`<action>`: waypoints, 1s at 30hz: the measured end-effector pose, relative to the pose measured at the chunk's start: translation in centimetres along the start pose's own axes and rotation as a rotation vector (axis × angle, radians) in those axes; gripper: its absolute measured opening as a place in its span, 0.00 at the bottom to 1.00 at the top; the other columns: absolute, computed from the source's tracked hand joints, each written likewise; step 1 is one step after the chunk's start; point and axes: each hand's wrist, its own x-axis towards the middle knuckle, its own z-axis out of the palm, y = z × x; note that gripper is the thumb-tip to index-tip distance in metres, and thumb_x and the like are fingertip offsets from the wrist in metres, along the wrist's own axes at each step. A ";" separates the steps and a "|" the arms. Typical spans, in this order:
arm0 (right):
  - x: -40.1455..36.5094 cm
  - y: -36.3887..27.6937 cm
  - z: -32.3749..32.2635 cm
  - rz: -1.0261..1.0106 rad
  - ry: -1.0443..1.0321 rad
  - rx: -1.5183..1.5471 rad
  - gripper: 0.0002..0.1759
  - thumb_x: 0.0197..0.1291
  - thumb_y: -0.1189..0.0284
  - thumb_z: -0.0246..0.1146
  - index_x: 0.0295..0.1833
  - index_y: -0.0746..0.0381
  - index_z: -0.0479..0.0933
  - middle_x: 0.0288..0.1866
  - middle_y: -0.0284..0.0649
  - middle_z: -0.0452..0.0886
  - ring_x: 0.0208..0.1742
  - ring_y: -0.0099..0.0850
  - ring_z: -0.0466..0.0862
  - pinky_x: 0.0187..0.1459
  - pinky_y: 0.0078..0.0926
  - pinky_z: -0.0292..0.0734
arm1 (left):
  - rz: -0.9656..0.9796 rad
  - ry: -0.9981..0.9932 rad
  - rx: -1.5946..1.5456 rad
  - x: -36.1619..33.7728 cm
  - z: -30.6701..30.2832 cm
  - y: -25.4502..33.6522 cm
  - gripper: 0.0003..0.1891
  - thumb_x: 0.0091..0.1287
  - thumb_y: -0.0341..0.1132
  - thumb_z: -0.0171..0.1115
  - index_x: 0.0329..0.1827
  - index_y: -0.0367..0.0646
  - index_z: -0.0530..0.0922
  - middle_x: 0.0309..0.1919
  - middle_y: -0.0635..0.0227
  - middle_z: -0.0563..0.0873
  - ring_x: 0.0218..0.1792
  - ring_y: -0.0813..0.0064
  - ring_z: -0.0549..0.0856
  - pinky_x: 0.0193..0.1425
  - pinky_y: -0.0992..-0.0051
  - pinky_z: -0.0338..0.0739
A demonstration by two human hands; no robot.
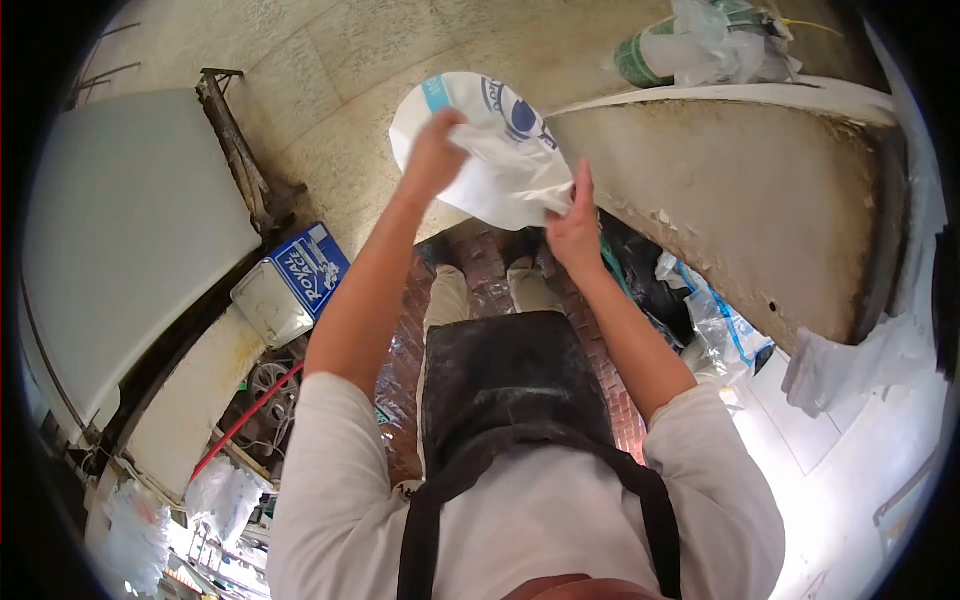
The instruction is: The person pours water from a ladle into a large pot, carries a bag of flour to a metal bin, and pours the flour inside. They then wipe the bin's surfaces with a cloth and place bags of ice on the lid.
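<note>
A white bag (510,165) with dark blue print and a light blue stripe hangs between my hands, over the pale stone surface (340,60). My left hand (437,155) is closed on the bag's left side, slightly blurred, its fingertips partly hidden. On the right, my right hand (575,225) grips the bag's lower right edge, with one finger pointing up. The bag looks flat and somewhat creased near the right hand.
A worn beige panel (730,190) lies at the right, with a green and clear plastic roll (650,55) behind it. A blue and white box (305,268) sits at the left beside a grey-white panel (130,220). Black plastic (645,280) lies below right.
</note>
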 end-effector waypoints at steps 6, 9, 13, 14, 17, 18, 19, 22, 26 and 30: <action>4.8 -4.8 9.6 -0.355 -0.024 -0.230 0.69 0.44 0.69 0.79 0.81 0.72 0.37 0.70 0.61 0.68 0.70 0.57 0.69 0.68 0.49 0.65 | -0.172 -0.136 -0.155 0.4 -1.2 3.2 0.14 0.58 0.20 0.61 0.47 0.38 0.75 0.37 0.67 0.80 0.43 0.72 0.79 0.53 0.77 0.74; 9.0 -2.4 11.8 -0.122 -0.122 0.150 0.44 0.47 0.73 0.76 0.70 0.68 0.65 0.53 0.56 0.81 0.56 0.53 0.81 0.55 0.44 0.76 | -0.066 -0.232 -0.281 -0.3 -3.5 2.0 0.23 0.58 0.24 0.69 0.58 0.37 0.74 0.56 0.65 0.78 0.62 0.74 0.76 0.69 0.75 0.68; 9.3 -3.2 10.7 -0.121 -0.128 0.384 0.23 0.49 0.77 0.72 0.52 0.63 0.77 0.45 0.47 0.86 0.48 0.50 0.85 0.49 0.40 0.80 | 0.138 -0.164 0.288 -1.0 -4.8 -0.1 0.55 0.50 0.40 0.81 0.81 0.46 0.57 0.78 0.47 0.60 0.81 0.45 0.53 0.83 0.59 0.49; 9.2 -3.7 9.8 -0.144 -0.151 0.343 0.23 0.49 0.77 0.72 0.52 0.63 0.76 0.46 0.47 0.86 0.49 0.50 0.85 0.50 0.41 0.79 | 0.255 -0.217 0.348 -0.4 -3.7 -1.4 0.53 0.50 0.41 0.80 0.80 0.46 0.59 0.77 0.47 0.61 0.80 0.43 0.54 0.83 0.58 0.49; 9.6 -5.3 8.0 -0.242 0.004 0.147 0.22 0.51 0.76 0.72 0.52 0.64 0.74 0.45 0.51 0.84 0.50 0.52 0.84 0.51 0.41 0.79 | 0.584 -0.245 0.389 1.9 0.8 -0.7 0.40 0.52 0.41 0.77 0.71 0.45 0.71 0.72 0.49 0.70 0.74 0.43 0.65 0.78 0.59 0.60; 10.0 -5.4 7.6 -0.280 0.094 0.123 0.22 0.51 0.76 0.72 0.52 0.64 0.74 0.45 0.51 0.84 0.51 0.53 0.84 0.51 0.41 0.79 | 0.438 -0.281 0.272 2.2 1.9 -0.6 0.37 0.53 0.40 0.76 0.68 0.45 0.73 0.70 0.51 0.72 0.72 0.46 0.68 0.75 0.60 0.63; 10.1 -5.3 6.8 -0.161 0.047 0.030 0.22 0.56 0.72 0.71 0.55 0.63 0.73 0.50 0.51 0.84 0.53 0.51 0.84 0.54 0.39 0.79 | 0.294 -0.315 0.156 2.5 2.7 -0.7 0.33 0.54 0.40 0.75 0.66 0.45 0.75 0.68 0.52 0.75 0.70 0.48 0.71 0.72 0.61 0.66; 9.7 -5.1 3.8 -0.063 -0.158 0.100 0.23 0.62 0.67 0.68 0.59 0.63 0.72 0.53 0.50 0.83 0.53 0.45 0.85 0.57 0.36 0.78 | 0.077 -0.289 -0.078 2.9 5.7 -2.7 0.20 0.62 0.37 0.68 0.58 0.43 0.82 0.55 0.53 0.85 0.57 0.55 0.83 0.59 0.63 0.76; 5.5 0.5 2.3 -0.151 -0.030 0.030 0.35 0.68 0.62 0.65 0.74 0.65 0.62 0.66 0.53 0.74 0.67 0.47 0.75 0.68 0.41 0.68 | -0.056 -0.358 -0.218 4.3 6.2 -3.4 0.16 0.66 0.35 0.63 0.54 0.39 0.83 0.49 0.52 0.88 0.51 0.54 0.86 0.55 0.63 0.77; 1.2 7.3 2.8 0.036 0.043 -0.183 0.42 0.68 0.60 0.66 0.76 0.72 0.55 0.70 0.61 0.68 0.72 0.53 0.68 0.73 0.45 0.61 | -0.037 -0.360 -0.193 3.5 4.4 -4.2 0.17 0.65 0.33 0.61 0.56 0.37 0.82 0.49 0.51 0.88 0.52 0.51 0.85 0.56 0.63 0.77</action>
